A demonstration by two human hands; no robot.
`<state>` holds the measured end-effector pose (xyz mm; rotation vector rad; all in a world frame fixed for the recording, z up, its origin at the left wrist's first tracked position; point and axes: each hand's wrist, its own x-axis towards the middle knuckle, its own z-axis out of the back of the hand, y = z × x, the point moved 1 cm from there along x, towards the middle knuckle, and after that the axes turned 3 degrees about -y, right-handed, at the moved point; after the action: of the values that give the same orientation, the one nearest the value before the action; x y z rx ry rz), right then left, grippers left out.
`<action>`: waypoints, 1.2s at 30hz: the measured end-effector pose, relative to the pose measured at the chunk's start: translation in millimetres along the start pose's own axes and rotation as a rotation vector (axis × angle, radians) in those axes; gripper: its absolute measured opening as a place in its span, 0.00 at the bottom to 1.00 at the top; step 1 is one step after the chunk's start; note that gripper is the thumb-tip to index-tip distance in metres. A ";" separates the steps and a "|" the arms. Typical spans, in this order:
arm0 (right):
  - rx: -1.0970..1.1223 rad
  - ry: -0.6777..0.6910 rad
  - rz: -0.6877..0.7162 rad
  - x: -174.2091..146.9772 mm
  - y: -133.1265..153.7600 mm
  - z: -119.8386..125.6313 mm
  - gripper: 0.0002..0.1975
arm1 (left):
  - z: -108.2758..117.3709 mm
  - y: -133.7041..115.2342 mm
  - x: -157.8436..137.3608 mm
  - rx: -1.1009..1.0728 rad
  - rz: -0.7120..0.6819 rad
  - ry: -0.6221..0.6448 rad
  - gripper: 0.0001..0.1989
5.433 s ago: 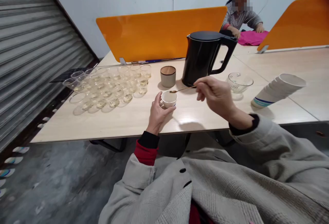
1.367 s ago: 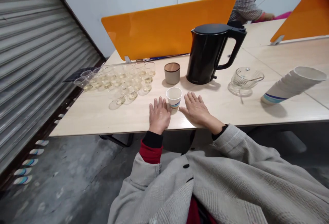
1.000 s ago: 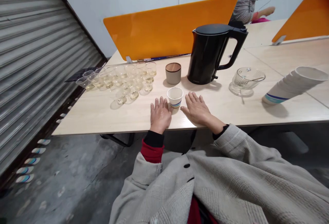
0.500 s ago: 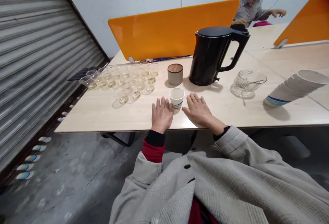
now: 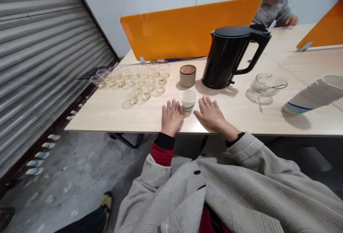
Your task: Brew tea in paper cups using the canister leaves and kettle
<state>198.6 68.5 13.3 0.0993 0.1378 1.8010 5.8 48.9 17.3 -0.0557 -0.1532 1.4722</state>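
My left hand point(image 5: 172, 117) lies flat on the pale wooden table point(image 5: 139, 120), fingers stretched out, just left of a white paper cup point(image 5: 188, 101) with a blue stripe. To the cup's right, my right hand point(image 5: 210, 113) also rests palm down with its fingers extended. Neither hand holds anything; the left thumb is close to the cup, and I cannot tell if it touches. Behind the cup stand a grey cup with a brown rim point(image 5: 188, 76) and a black electric kettle point(image 5: 233, 58). Several small clear cups point(image 5: 134, 79) with pale liquid are grouped to the left.
A ribbed glass bowl point(image 5: 268, 85) and a leaning stack of paper cups point(image 5: 316, 95) are on the right. An orange divider point(image 5: 184, 33) runs along the back. Another person point(image 5: 276, 13) sits beyond it. A shoe point(image 5: 107, 202) shows on the floor, near paper cups point(image 5: 42, 155) by the shutter.
The view has shifted slightly, so the table things appear farther right. My hands stay flat beside the paper cup. A leg and shoe have come into view at lower left; the other person's hand has lowered.
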 end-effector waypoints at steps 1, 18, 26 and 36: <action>0.000 -0.001 0.000 0.2 -0.3 -0.5 0.43 | -0.1 0.0 0.0 0.003 -0.001 -0.003 0.34; -0.002 0.000 0.003 0.4 -0.5 0.0 0.42 | -1.8 0.9 0.4 0.002 -0.006 -0.008 0.33; 0.009 -0.017 0.014 1.4 -2.3 -3.3 0.42 | -2.5 1.0 0.8 0.009 0.000 -0.006 0.33; 0.009 -0.015 0.015 -0.6 -0.2 0.3 0.42 | -0.7 -0.2 -0.1 -0.010 0.005 -0.006 0.33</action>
<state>199.0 68.0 13.6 0.1204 0.1344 1.8143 6.1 48.7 16.6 -0.0601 -0.1652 1.4764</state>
